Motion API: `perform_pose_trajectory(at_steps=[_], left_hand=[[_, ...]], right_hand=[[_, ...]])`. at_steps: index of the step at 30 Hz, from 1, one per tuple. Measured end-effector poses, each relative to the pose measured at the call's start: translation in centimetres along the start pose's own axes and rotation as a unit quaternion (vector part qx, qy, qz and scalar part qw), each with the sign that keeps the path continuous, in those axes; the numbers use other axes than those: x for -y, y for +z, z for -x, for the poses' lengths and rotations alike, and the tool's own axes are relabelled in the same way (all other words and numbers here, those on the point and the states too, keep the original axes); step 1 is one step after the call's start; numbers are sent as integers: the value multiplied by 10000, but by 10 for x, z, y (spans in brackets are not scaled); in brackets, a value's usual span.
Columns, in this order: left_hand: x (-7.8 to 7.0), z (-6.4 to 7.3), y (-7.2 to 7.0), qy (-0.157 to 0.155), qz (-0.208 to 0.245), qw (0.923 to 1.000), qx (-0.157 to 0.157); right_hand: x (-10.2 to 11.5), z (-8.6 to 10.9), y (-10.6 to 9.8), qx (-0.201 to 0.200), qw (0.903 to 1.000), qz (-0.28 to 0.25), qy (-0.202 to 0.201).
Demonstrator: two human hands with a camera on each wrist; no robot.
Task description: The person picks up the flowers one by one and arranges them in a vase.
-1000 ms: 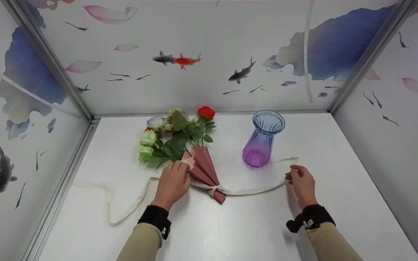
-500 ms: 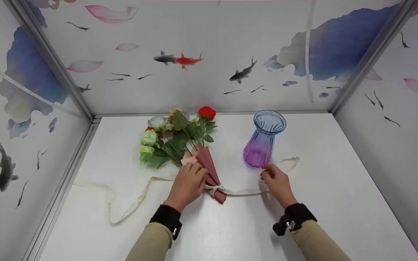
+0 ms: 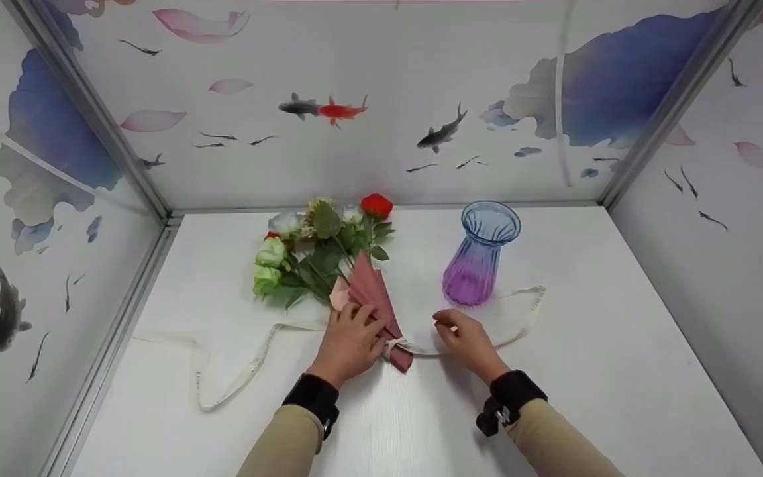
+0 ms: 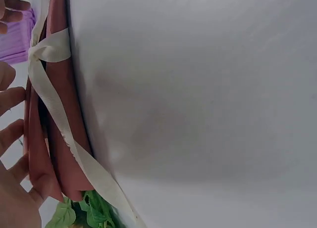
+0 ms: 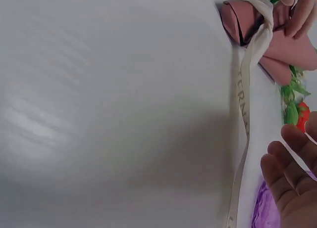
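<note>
A bouquet of flowers point(image 3: 328, 242) lies on the table, its stems rolled in dusky red wrapping paper point(image 3: 376, 295). Cream ribbon point(image 5: 243, 107) is tied round the narrow lower end, and its two tails trail left and right. My left hand point(image 3: 350, 341) holds the wrapped part just above the knot, with fingers and thumb point(image 4: 42, 188) on the paper. Over the right ribbon tail hovers my right hand point(image 3: 467, 339), fingers loosely bent, nothing between them. In the right wrist view its fingers point(image 5: 280, 176) are apart from the ribbon.
Behind my right hand a blue-to-purple glass vase point(image 3: 479, 255) stands upright. The left ribbon tail point(image 3: 259, 361) winds across the white table point(image 3: 620, 371). Printed panels with fish point(image 3: 322, 109) enclose the table at the back and both sides.
My right hand has moved left, away from the ribbon's right end towards the bouquet. My left hand has slid right and down the wrapping, and a flap of paper now stands higher.
</note>
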State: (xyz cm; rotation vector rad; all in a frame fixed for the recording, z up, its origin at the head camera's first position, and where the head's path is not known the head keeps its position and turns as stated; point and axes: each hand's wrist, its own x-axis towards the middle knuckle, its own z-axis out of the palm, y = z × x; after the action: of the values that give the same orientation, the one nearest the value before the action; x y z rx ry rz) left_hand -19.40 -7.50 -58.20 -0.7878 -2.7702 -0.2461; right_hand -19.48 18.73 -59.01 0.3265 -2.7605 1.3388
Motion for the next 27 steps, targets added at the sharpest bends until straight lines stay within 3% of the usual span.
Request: perform_pose_trajectory(at_steps=[5, 11, 20, 27], left_hand=[[0, 4, 0, -235, 171, 9993, 215], [1, 8, 6, -491, 254, 9975, 442], [2, 13, 22, -537, 223, 9983, 105], [5, 14, 26, -499, 157, 9986, -38]], right_hand=[[8, -3, 14, 376, 9976, 340, -482], [14, -5, 31, 382, 9915, 672, -1050], [17, -3, 48, 445, 9843, 1196, -1223], [20, -1, 54, 547, 9803, 1367, -1317]])
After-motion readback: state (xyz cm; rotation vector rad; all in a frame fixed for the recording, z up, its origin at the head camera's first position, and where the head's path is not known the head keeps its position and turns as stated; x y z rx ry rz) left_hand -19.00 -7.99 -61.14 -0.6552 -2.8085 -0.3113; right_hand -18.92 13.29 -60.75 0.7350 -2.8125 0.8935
